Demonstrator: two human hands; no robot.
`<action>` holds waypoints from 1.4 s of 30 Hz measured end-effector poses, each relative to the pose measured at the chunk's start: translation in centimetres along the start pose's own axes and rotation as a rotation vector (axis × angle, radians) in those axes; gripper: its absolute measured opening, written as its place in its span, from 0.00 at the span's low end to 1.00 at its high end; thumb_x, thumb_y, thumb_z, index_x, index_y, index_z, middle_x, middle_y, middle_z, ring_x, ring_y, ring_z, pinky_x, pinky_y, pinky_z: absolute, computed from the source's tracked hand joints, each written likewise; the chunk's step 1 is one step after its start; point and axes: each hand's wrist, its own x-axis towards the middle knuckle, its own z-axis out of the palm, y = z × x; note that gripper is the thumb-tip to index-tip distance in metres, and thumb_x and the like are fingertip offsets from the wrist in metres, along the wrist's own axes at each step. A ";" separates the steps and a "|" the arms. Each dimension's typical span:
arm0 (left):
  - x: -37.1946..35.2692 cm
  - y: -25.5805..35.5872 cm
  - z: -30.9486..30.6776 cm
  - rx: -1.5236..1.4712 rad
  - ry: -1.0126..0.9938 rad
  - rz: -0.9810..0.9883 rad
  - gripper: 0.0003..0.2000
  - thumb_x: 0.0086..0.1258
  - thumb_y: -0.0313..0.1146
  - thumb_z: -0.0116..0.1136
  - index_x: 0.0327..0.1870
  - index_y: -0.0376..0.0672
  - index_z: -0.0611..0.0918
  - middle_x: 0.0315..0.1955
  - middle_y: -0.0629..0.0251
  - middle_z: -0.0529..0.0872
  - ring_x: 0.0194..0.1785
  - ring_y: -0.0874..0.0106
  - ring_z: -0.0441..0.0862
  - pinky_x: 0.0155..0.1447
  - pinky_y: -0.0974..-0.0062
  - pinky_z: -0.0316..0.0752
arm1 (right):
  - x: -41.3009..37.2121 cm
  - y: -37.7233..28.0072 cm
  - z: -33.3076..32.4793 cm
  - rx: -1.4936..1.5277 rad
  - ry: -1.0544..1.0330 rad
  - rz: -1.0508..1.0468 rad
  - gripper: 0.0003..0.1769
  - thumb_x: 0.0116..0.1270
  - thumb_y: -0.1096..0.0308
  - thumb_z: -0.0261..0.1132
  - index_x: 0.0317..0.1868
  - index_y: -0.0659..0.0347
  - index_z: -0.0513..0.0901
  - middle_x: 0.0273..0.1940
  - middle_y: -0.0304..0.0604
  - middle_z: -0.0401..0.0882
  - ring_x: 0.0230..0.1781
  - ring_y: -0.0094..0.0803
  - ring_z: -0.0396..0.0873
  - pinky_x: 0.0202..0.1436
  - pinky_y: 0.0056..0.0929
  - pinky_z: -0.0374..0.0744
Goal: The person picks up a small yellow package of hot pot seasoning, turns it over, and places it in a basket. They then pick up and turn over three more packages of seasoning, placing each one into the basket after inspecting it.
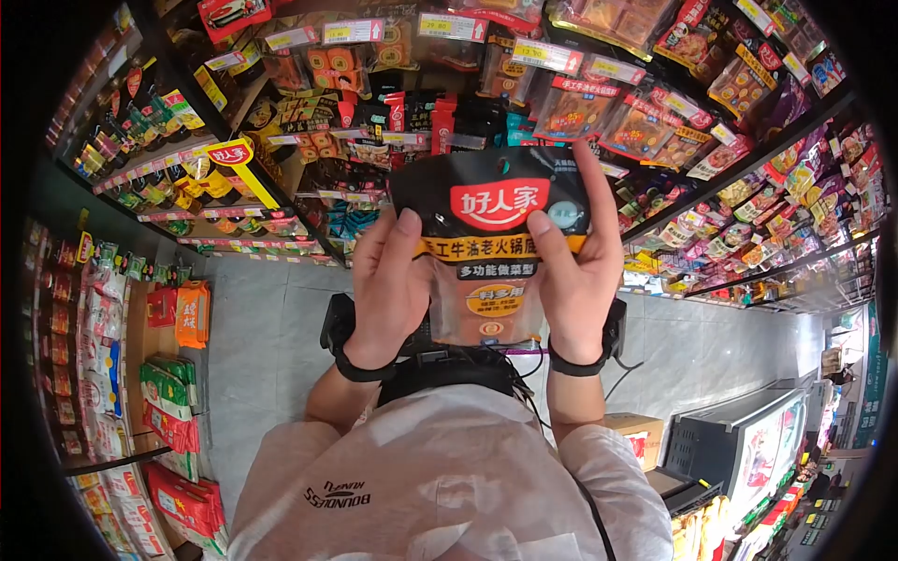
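Between my hands is a hotpot base packet (491, 271), held up in front of the shelves. It has a black top with a hang hole, a red logo, a yellow band and a clear lower part showing reddish-brown contents. My left hand (388, 280) grips its left edge, thumb on the front. On the right edge, my right hand (580, 271) pinches it with the thumb in front, while the index finger points up past the packet. Fingers behind the packet are hidden. Similar packets (575, 107) hang on the shelf beyond.
Shelves with price tags (453, 26) rise ahead, with sauce bottles (210, 182) on the left rack. Bagged goods (173, 402) line the far left. Grey floor tiles (262, 327) lie below. At lower right stand a cardboard box (639, 436) and a chest freezer (734, 439).
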 end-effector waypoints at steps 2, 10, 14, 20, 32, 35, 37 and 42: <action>-0.4 0.2 0.4 -0.024 0.013 -0.039 0.12 0.78 0.34 0.47 0.53 0.37 0.78 0.49 0.64 0.83 0.53 0.73 0.79 0.58 0.71 0.74 | 0.3 0.0 -0.3 0.056 0.006 0.035 0.35 0.64 0.85 0.60 0.71 0.68 0.60 0.67 0.47 0.67 0.59 0.25 0.73 0.59 0.22 0.73; -1.6 0.3 -0.1 0.082 0.028 -0.066 0.15 0.78 0.36 0.47 0.53 0.33 0.79 0.47 0.64 0.83 0.50 0.77 0.78 0.53 0.74 0.73 | 0.2 -0.2 -0.5 0.086 0.058 0.068 0.35 0.65 0.84 0.61 0.72 0.67 0.61 0.63 0.45 0.72 0.57 0.22 0.74 0.59 0.21 0.73; -2.0 0.8 0.8 0.218 -0.084 -0.033 0.18 0.78 0.39 0.44 0.57 0.33 0.76 0.54 0.59 0.80 0.56 0.68 0.78 0.60 0.65 0.72 | 0.1 -0.2 -0.5 0.168 0.053 0.088 0.35 0.64 0.84 0.61 0.72 0.67 0.61 0.63 0.45 0.72 0.57 0.23 0.74 0.59 0.21 0.73; -2.0 0.8 1.4 0.212 -0.130 0.026 0.17 0.79 0.38 0.43 0.54 0.33 0.76 0.54 0.59 0.80 0.57 0.69 0.78 0.60 0.66 0.72 | 0.0 -0.2 -0.4 0.198 0.059 0.077 0.35 0.64 0.84 0.61 0.71 0.68 0.61 0.64 0.45 0.71 0.57 0.23 0.74 0.59 0.21 0.72; -1.2 0.6 -0.4 0.127 -0.267 -0.026 0.21 0.75 0.32 0.51 0.63 0.28 0.69 0.55 0.59 0.78 0.61 0.75 0.70 0.65 0.73 0.64 | 0.6 0.5 0.2 0.192 0.096 0.063 0.34 0.64 0.85 0.59 0.71 0.69 0.62 0.63 0.46 0.71 0.58 0.25 0.74 0.61 0.24 0.72; -1.7 -1.4 -1.0 0.524 -0.305 -0.067 0.21 0.70 0.29 0.57 0.62 0.33 0.70 0.51 0.61 0.80 0.59 0.75 0.73 0.63 0.72 0.67 | 1.3 1.5 -0.2 0.176 0.195 0.013 0.33 0.65 0.83 0.58 0.71 0.67 0.63 0.66 0.48 0.69 0.61 0.29 0.73 0.64 0.28 0.70; -1.5 -2.4 -2.4 0.621 -0.248 -0.166 0.19 0.70 0.29 0.58 0.60 0.34 0.71 0.49 0.63 0.81 0.55 0.76 0.76 0.60 0.75 0.70 | 1.3 1.0 0.3 0.154 0.191 0.000 0.33 0.65 0.83 0.58 0.71 0.65 0.62 0.66 0.48 0.67 0.62 0.30 0.71 0.65 0.29 0.69; 0.0 -3.4 -4.6 0.373 -0.046 -0.276 0.20 0.77 0.44 0.49 0.58 0.35 0.73 0.48 0.62 0.82 0.47 0.76 0.81 0.49 0.75 0.77 | 0.6 2.4 -0.2 0.431 -0.044 0.040 0.40 0.69 0.69 0.59 0.76 0.60 0.47 0.67 0.57 0.65 0.65 0.42 0.69 0.68 0.41 0.67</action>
